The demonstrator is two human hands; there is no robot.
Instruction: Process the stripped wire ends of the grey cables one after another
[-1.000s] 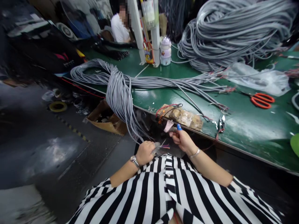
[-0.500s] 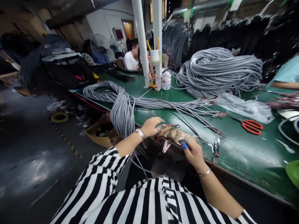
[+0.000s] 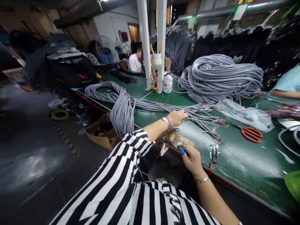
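My left hand (image 3: pixel 177 118) reaches over the bench to the grey cables (image 3: pixel 161 107), its fingers closed at loose strands; the exact grip is partly hidden. At the bench edge, my right hand (image 3: pixel 193 157) is closed, with blue wrapping on the thumb and something small and dark at the fingertips that I cannot make out. Beside it lies a brown, tape-covered block (image 3: pixel 174 139) on the edge, and a pink clothes peg (image 3: pixel 163 149) hangs just below. The cables' stripped ends show reddish wires (image 3: pixel 221 120). A thick looped bundle (image 3: pixel 122 115) droops over the edge on the left.
Red-handled scissors (image 3: pixel 252 134), small snips (image 3: pixel 215 153) and a clear plastic bag (image 3: pixel 246 114) lie on the green bench (image 3: pixel 253 168). A large cable coil (image 3: pixel 220 76) stands behind. White posts (image 3: pixel 161 40) rise beside a white jar (image 3: pixel 167 83). Another person's arm (image 3: pixel 287 93) is at right.
My left hand has moved right and forward from the taped block to the cable strands. Some strands near the block have shifted. My right hand stays near the block, slightly lower.
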